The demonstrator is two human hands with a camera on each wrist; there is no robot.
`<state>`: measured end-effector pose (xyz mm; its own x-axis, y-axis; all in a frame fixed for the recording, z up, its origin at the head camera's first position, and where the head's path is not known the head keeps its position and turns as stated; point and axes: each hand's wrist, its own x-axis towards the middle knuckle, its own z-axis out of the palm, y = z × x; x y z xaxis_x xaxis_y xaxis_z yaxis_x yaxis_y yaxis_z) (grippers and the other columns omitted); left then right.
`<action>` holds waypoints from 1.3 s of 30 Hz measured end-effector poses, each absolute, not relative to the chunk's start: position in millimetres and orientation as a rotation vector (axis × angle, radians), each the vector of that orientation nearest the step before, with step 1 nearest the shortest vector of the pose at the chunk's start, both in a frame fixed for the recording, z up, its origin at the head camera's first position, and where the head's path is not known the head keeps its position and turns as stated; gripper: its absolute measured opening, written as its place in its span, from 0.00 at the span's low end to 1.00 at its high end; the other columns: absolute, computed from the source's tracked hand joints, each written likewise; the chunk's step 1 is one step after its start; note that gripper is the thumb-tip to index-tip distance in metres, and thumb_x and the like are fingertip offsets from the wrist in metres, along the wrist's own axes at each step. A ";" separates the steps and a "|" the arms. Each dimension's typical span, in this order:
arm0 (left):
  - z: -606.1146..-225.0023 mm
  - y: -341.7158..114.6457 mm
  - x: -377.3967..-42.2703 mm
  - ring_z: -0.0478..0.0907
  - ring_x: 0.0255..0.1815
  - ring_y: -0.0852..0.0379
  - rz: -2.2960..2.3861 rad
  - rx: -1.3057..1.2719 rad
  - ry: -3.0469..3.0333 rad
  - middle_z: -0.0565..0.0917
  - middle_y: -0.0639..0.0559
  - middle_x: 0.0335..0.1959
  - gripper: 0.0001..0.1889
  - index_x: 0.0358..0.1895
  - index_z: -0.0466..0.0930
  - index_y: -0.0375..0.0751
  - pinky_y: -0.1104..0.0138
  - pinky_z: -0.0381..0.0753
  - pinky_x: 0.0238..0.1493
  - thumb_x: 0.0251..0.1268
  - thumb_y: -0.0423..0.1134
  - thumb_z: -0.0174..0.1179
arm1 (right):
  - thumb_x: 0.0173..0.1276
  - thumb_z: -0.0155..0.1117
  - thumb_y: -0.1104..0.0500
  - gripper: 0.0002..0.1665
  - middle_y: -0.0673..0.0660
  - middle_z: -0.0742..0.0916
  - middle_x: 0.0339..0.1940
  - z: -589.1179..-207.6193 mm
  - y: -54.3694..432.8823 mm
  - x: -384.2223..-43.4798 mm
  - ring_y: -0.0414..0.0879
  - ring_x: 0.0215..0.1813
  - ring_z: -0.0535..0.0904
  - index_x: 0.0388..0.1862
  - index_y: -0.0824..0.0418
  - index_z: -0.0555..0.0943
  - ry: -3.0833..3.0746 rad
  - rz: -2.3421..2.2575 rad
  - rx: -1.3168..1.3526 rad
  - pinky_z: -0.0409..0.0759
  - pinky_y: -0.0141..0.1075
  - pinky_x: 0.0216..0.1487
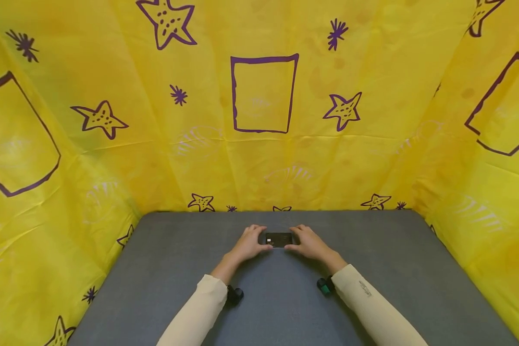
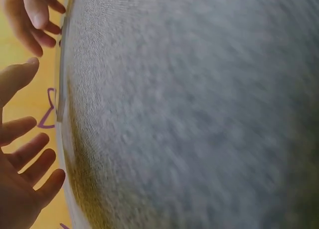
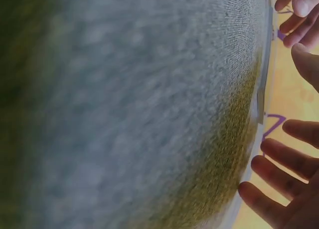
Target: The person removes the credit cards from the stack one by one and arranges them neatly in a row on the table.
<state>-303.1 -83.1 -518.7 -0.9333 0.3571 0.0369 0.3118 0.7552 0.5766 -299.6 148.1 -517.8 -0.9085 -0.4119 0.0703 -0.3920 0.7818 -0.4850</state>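
Observation:
A small black bank card (image 1: 279,240) with a pale chip at its left end lies flat on the grey table. My left hand (image 1: 251,241) is at the card's left end, thumb toward its near corner and fingers toward the far one. Mirroring it at the right end is my right hand (image 1: 308,242). Whether the fingertips touch the card cannot be told. In the left wrist view the left hand (image 2: 22,189) has its fingers spread apart. The right wrist view likewise shows the right hand (image 3: 289,174) with separated fingers and nothing gripped.
The grey table (image 1: 190,269) reaches back to a yellow cloth wall (image 1: 259,163) printed with purple starfish and frames. More yellow cloth hangs at left and right. A dark wrist device (image 1: 235,295) sits by the left sleeve, and another wrist device (image 1: 326,286) by the right.

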 end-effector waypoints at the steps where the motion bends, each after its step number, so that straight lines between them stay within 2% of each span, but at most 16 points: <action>1: -519.2 -82.2 -303.5 0.69 0.62 0.40 0.912 0.551 2.874 0.74 0.38 0.61 0.36 0.66 0.70 0.36 0.48 0.70 0.62 0.57 0.50 0.69 | 0.62 0.69 0.44 0.41 0.66 0.78 0.60 -517.6 146.9 -300.2 0.60 0.60 0.74 0.66 0.68 0.72 2.927 -0.771 -0.665 0.72 0.53 0.61; 10: -522.8 -73.0 -310.0 0.70 0.59 0.41 0.806 0.552 2.884 0.75 0.38 0.59 0.35 0.64 0.72 0.37 0.49 0.70 0.60 0.56 0.50 0.70 | 0.59 0.72 0.46 0.39 0.65 0.80 0.56 -516.2 137.8 -306.3 0.58 0.56 0.75 0.64 0.67 0.75 2.932 -0.652 -0.652 0.74 0.51 0.59; 19: -523.1 -68.4 -312.8 0.69 0.56 0.45 0.732 0.507 2.870 0.75 0.42 0.57 0.31 0.63 0.75 0.40 0.51 0.68 0.58 0.56 0.45 0.70 | 0.56 0.75 0.51 0.34 0.62 0.81 0.50 -514.9 132.1 -312.0 0.55 0.50 0.75 0.58 0.66 0.79 2.930 -0.553 -0.634 0.75 0.49 0.55; 26: -521.9 -68.4 -315.3 0.69 0.55 0.44 0.687 0.546 2.886 0.76 0.41 0.55 0.29 0.61 0.76 0.39 0.51 0.67 0.58 0.55 0.44 0.70 | 0.57 0.74 0.52 0.32 0.60 0.80 0.48 -514.8 130.6 -316.6 0.52 0.47 0.73 0.57 0.66 0.80 2.911 -0.538 -0.651 0.74 0.46 0.53; 39: -518.0 -69.7 -318.8 0.69 0.55 0.45 0.687 0.557 2.856 0.76 0.42 0.54 0.28 0.58 0.78 0.41 0.51 0.69 0.58 0.54 0.45 0.71 | 0.55 0.76 0.52 0.30 0.59 0.80 0.47 -514.0 131.8 -319.7 0.51 0.47 0.73 0.55 0.64 0.81 2.879 -0.582 -0.626 0.74 0.47 0.54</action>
<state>-318.8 -69.7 -518.0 -0.9196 0.3883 -0.0594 0.3188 0.8261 0.4647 -319.7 131.8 -514.0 -0.9040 -0.4244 -0.0520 -0.3709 0.8388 -0.3985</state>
